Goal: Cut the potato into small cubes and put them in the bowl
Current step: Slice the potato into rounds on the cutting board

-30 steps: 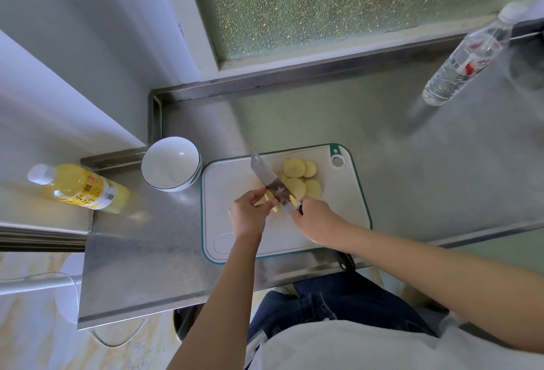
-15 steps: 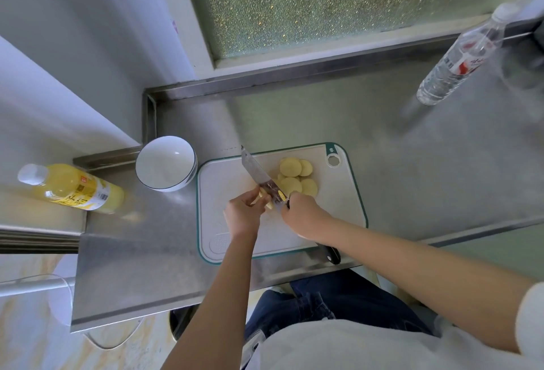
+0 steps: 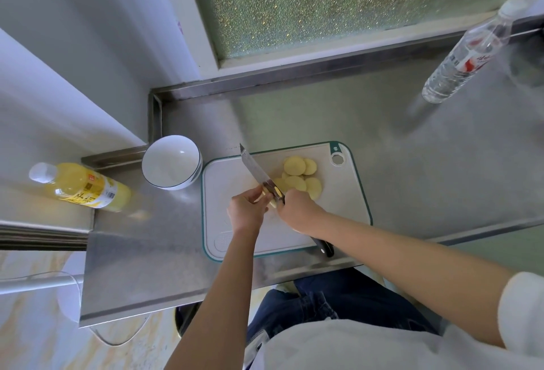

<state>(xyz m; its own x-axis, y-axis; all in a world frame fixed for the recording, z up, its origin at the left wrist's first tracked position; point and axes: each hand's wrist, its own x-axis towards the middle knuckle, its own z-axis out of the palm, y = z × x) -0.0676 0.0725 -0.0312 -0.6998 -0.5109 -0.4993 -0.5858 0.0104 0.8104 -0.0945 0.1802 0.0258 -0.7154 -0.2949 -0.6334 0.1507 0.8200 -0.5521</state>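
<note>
Over board (image 3: 232,190), right hand (image 3: 298,211) curled round knife (image 3: 255,168)

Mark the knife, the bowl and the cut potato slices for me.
knife (image 3: 255,168), head view, middle of the blade.
bowl (image 3: 172,163), head view, bare inner floor.
potato slices (image 3: 294,165), head view, top slice's cut face.

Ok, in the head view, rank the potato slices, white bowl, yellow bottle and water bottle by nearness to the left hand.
1. Potato slices, just right of the left hand.
2. White bowl, up-left.
3. Yellow bottle, far left.
4. Water bottle, far upper right.
</note>
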